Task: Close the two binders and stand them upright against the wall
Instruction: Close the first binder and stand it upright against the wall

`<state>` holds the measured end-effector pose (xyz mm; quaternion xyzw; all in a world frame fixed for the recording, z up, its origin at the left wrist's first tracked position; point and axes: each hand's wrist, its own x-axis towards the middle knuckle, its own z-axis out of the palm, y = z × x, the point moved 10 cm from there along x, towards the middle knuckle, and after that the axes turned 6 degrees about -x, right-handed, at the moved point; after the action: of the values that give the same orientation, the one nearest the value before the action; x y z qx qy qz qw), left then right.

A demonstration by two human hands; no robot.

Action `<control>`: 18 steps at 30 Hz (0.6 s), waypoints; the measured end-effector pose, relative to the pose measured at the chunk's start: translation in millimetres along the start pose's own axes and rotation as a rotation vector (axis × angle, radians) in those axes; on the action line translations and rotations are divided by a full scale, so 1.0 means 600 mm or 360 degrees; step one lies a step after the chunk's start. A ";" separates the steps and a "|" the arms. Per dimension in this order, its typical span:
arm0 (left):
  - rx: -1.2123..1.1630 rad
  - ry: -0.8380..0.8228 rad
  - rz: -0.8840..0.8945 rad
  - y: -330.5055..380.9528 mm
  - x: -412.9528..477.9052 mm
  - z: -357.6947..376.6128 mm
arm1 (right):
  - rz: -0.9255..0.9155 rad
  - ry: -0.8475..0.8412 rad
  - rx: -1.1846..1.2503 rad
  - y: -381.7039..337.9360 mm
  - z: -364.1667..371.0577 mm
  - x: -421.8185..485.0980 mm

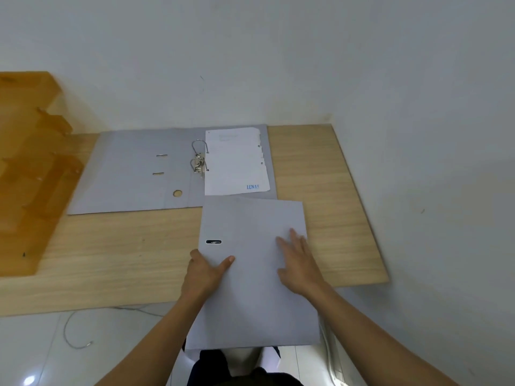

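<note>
Two grey lever-arch binders are on the wooden desk [111,260]. The far binder [133,171] lies open flat near the wall [250,65], its metal ring mechanism [199,160] showing and a white sheet [235,162] on its right half. The near binder [250,288] has its cover down and overhangs the desk's front edge toward me. My left hand [207,270] grips that binder's left edge, thumb on top of the cover. My right hand [298,263] rests flat on the cover with fingers spread.
An orange translucent plastic tray rack [30,168] occupies the desk's left end. The side wall [432,162] borders the desk on the right. A thin cable [69,330] lies on the white tiled floor below the desk's front edge.
</note>
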<state>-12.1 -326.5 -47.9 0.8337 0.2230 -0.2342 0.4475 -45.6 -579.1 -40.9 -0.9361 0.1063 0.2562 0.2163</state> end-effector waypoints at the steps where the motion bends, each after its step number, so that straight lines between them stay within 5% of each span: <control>1: 0.0025 0.0004 0.0004 -0.001 0.000 0.004 | -0.0051 -0.0110 0.0006 -0.009 0.021 0.001; 4: 0.0088 0.0031 0.0026 0.001 -0.008 0.008 | -0.0045 -0.0294 0.0062 -0.012 0.064 -0.001; 10: -0.0070 0.0027 0.0005 -0.005 0.001 0.003 | 0.0007 -0.0241 0.0145 -0.011 0.075 0.003; 18: -0.0786 -0.0188 -0.0415 -0.023 0.029 0.004 | 0.0233 -0.0100 0.0497 -0.018 0.075 0.012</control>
<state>-6.9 -318.8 -68.4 0.6487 0.3522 -0.2766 0.6154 -55.8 -549.7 -75.7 -0.8724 0.2059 0.2808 0.3429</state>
